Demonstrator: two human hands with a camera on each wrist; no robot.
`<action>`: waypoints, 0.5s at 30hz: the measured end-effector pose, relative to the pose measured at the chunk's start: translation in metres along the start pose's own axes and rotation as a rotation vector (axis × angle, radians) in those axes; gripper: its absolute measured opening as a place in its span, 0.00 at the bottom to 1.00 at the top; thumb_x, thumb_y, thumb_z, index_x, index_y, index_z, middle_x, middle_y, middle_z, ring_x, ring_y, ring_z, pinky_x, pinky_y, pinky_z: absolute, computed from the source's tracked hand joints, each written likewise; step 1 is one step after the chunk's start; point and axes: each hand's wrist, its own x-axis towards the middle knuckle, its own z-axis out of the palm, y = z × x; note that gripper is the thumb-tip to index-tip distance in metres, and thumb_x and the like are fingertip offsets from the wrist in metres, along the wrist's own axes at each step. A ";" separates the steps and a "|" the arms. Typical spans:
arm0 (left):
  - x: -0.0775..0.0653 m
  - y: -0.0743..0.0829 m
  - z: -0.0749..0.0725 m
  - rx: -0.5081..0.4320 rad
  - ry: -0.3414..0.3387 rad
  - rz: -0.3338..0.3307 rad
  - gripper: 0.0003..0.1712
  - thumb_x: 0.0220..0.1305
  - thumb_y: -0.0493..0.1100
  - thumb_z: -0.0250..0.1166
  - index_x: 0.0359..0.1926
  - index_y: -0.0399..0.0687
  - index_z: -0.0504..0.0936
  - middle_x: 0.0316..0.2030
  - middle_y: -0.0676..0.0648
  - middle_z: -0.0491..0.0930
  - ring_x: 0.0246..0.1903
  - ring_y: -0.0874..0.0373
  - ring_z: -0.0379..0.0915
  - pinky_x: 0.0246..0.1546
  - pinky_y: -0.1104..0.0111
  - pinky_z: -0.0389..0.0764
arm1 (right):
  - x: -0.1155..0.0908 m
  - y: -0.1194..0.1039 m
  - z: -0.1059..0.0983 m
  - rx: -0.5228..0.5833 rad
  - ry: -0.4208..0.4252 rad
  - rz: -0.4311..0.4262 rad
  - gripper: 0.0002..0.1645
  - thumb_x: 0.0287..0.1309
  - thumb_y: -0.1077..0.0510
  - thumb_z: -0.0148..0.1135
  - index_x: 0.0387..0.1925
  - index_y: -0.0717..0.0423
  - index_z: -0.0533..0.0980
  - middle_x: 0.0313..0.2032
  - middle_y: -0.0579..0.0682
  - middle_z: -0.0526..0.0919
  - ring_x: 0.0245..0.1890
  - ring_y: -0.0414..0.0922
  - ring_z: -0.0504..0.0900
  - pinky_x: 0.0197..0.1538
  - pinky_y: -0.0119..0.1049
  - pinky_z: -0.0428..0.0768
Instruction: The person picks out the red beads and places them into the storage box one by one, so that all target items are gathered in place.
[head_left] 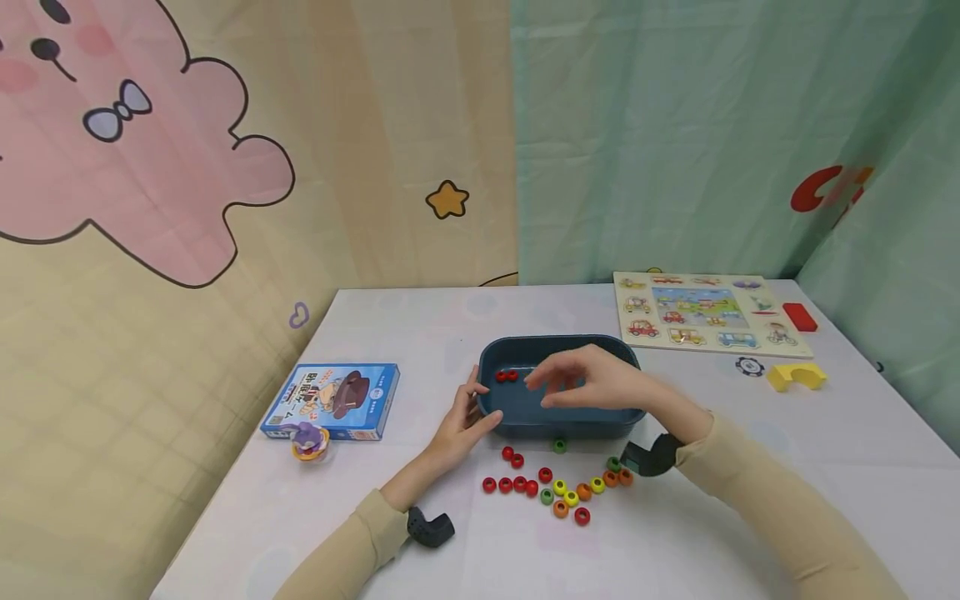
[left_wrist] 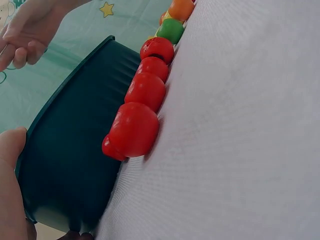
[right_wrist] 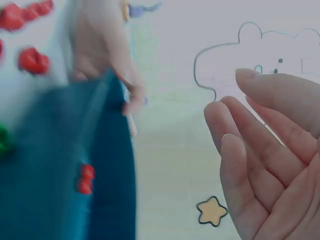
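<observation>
A dark blue rectangular tub point(head_left: 562, 427) stands mid-table with two red beads point(head_left: 507, 376) inside. My left hand point(head_left: 459, 419) holds the tub's left end; in the left wrist view its thumb point(left_wrist: 11, 145) lies at the rim, other fingers partly hidden. Over the tub hovers my right hand point(head_left: 585, 379), fingers loosely bent, nothing between them, as the right wrist view also shows of the same hand point(right_wrist: 270, 165). In front of the tub lie several red beads point(head_left: 520, 483), along with yellow beads point(head_left: 572, 498), orange beads point(head_left: 584, 492) and green beads point(head_left: 547, 497).
To the left lies a blue picture box point(head_left: 330, 400), a small purple toy point(head_left: 307, 440) at its front edge. A wooden vehicle puzzle board point(head_left: 712, 312) sits back right, near a red block point(head_left: 800, 317), a yellow arch block point(head_left: 797, 376) and a small round wheel-patterned piece point(head_left: 749, 367).
</observation>
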 end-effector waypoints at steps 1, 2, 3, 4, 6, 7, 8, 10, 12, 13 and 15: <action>0.000 0.000 0.000 0.002 0.002 0.003 0.24 0.63 0.38 0.55 0.53 0.31 0.55 0.68 0.42 0.36 0.63 0.42 0.46 0.58 0.55 0.58 | -0.006 0.000 0.005 0.016 0.008 -0.007 0.18 0.53 0.54 0.62 0.46 0.53 0.75 0.41 0.46 0.80 0.33 0.37 0.78 0.34 0.34 0.79; 0.000 0.000 0.000 0.003 0.003 0.007 0.24 0.63 0.38 0.55 0.53 0.31 0.55 0.68 0.42 0.37 0.63 0.41 0.46 0.57 0.54 0.58 | -0.011 -0.001 0.010 0.032 0.015 -0.015 0.17 0.53 0.56 0.62 0.45 0.54 0.75 0.41 0.46 0.80 0.32 0.38 0.79 0.34 0.35 0.79; 0.000 0.000 0.000 0.004 0.005 0.011 0.24 0.63 0.38 0.55 0.53 0.32 0.55 0.68 0.42 0.37 0.63 0.40 0.46 0.57 0.54 0.58 | -0.016 -0.002 0.016 0.045 0.020 -0.021 0.16 0.52 0.57 0.62 0.44 0.55 0.76 0.40 0.46 0.80 0.31 0.38 0.79 0.33 0.35 0.79; 0.000 0.000 0.000 0.004 0.006 0.015 0.23 0.63 0.37 0.55 0.53 0.33 0.55 0.68 0.41 0.37 0.63 0.40 0.46 0.57 0.53 0.58 | -0.020 -0.004 0.021 0.061 0.023 -0.025 0.15 0.52 0.59 0.62 0.44 0.55 0.76 0.39 0.45 0.80 0.30 0.38 0.79 0.32 0.34 0.79; 0.000 0.000 0.000 0.005 0.008 0.018 0.22 0.63 0.37 0.54 0.53 0.35 0.56 0.68 0.41 0.37 0.63 0.39 0.45 0.57 0.52 0.57 | -0.028 -0.008 0.032 0.089 0.025 -0.031 0.14 0.51 0.62 0.63 0.42 0.56 0.76 0.37 0.45 0.81 0.29 0.39 0.79 0.30 0.34 0.79; 0.000 0.000 0.000 0.005 0.008 0.019 0.22 0.63 0.37 0.55 0.53 0.36 0.56 0.68 0.41 0.37 0.63 0.39 0.46 0.57 0.51 0.57 | -0.031 -0.011 0.036 0.102 0.025 -0.032 0.14 0.50 0.64 0.63 0.42 0.57 0.76 0.36 0.46 0.81 0.28 0.39 0.79 0.30 0.34 0.79; 0.000 0.000 0.000 0.010 0.009 0.016 0.22 0.63 0.37 0.55 0.53 0.36 0.56 0.68 0.41 0.37 0.63 0.39 0.46 0.57 0.52 0.57 | -0.034 -0.013 0.041 0.112 0.023 -0.026 0.14 0.50 0.65 0.63 0.41 0.57 0.76 0.36 0.46 0.81 0.27 0.40 0.79 0.29 0.34 0.79; 0.000 0.000 0.000 0.012 0.011 0.015 0.22 0.63 0.38 0.55 0.53 0.35 0.56 0.68 0.41 0.37 0.63 0.39 0.46 0.57 0.52 0.57 | -0.039 -0.016 0.050 0.118 0.022 0.001 0.14 0.49 0.67 0.63 0.41 0.56 0.76 0.35 0.46 0.81 0.26 0.40 0.79 0.28 0.33 0.79; 0.001 0.001 0.000 0.014 0.012 0.013 0.23 0.63 0.38 0.55 0.53 0.33 0.56 0.68 0.41 0.37 0.63 0.39 0.46 0.57 0.52 0.57 | -0.043 -0.012 0.060 0.119 0.023 0.042 0.15 0.49 0.67 0.62 0.41 0.56 0.76 0.36 0.49 0.81 0.26 0.40 0.78 0.28 0.33 0.79; 0.001 0.001 0.000 0.015 0.012 0.010 0.24 0.63 0.38 0.55 0.53 0.32 0.55 0.68 0.41 0.37 0.63 0.40 0.46 0.57 0.52 0.57 | -0.044 -0.008 0.066 0.118 0.025 0.069 0.15 0.50 0.66 0.62 0.42 0.56 0.76 0.37 0.49 0.81 0.25 0.39 0.77 0.28 0.32 0.78; 0.001 0.000 0.000 0.015 0.011 0.008 0.24 0.63 0.38 0.55 0.53 0.32 0.55 0.68 0.41 0.37 0.63 0.40 0.45 0.57 0.52 0.57 | -0.048 0.006 0.076 0.104 0.029 0.117 0.14 0.51 0.62 0.63 0.42 0.55 0.76 0.38 0.49 0.81 0.24 0.37 0.76 0.27 0.31 0.78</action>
